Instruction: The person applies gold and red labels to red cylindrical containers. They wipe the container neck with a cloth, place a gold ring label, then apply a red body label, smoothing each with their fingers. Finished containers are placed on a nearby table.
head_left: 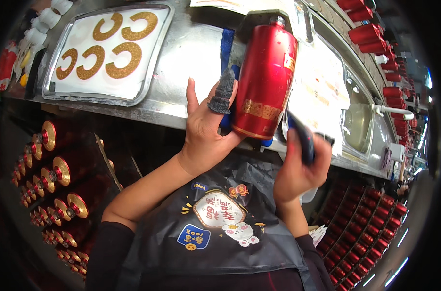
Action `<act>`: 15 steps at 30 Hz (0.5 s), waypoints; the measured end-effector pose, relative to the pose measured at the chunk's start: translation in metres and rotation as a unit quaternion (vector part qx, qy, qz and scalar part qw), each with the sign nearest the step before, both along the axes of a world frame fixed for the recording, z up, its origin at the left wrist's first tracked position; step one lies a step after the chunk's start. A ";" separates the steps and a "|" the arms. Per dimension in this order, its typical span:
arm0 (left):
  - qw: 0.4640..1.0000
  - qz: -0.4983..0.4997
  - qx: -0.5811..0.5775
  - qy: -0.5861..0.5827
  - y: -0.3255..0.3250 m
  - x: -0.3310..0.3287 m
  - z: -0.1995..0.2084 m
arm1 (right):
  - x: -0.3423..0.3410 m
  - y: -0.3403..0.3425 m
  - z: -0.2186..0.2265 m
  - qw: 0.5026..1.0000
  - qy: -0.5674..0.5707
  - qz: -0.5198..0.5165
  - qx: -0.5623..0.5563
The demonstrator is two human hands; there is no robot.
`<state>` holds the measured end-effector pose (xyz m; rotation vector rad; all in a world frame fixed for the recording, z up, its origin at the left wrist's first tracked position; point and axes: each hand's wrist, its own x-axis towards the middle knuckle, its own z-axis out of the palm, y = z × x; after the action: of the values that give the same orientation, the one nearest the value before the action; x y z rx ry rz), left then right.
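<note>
A glossy red bottle [264, 80] with gold markings lies tilted at the bench edge, its narrow neck pointing away from me. My left hand [203, 126] grips its lower left side, one digit against the base and another finger raised apart. A dark knitted sleeve [223, 92] covers one finger of that hand. Blue strips [226, 46] show beside and under the bottle. To the right of the base, my right hand [305, 169] is closed around a dark, flat-looking tool [304, 138]. Motion blurs this tool, so I cannot make out its kind.
On the metal bench at left, a clear-rimmed tray [157, 53] holds several gold C-shaped pieces [123, 60] on white backing. White sheets [322, 87] lie right of the bottle, before a sink [359, 126]. Red bottles [60, 169] fill racks below left and right; more red items [368, 36] line the far right.
</note>
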<state>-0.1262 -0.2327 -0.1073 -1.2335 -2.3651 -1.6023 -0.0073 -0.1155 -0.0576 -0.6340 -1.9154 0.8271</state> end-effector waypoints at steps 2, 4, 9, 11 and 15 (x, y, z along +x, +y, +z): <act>0.999 0.001 0.019 0.026 0.001 0.000 0.002 | -0.002 -0.002 -0.007 0.991 -0.093 -0.021 0.094; 0.998 -0.003 0.035 0.048 0.002 -0.001 0.003 | -0.003 -0.007 -0.011 0.959 -0.089 0.095 0.250; 0.999 -0.005 0.046 0.028 0.003 -0.001 0.006 | -0.011 -0.002 0.004 0.976 -0.068 0.101 0.180; 0.998 0.000 0.054 0.039 0.004 -0.001 0.006 | -0.019 0.006 0.010 0.990 -0.072 0.078 0.092; 0.998 -0.004 0.021 0.056 0.001 -0.003 0.007 | -0.012 0.013 0.002 0.888 -0.123 0.341 0.282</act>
<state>-0.1292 -0.2314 -0.1002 -1.2904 -2.2522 -1.5336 -0.0189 -0.1025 -0.0555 0.3384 -2.5077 0.5527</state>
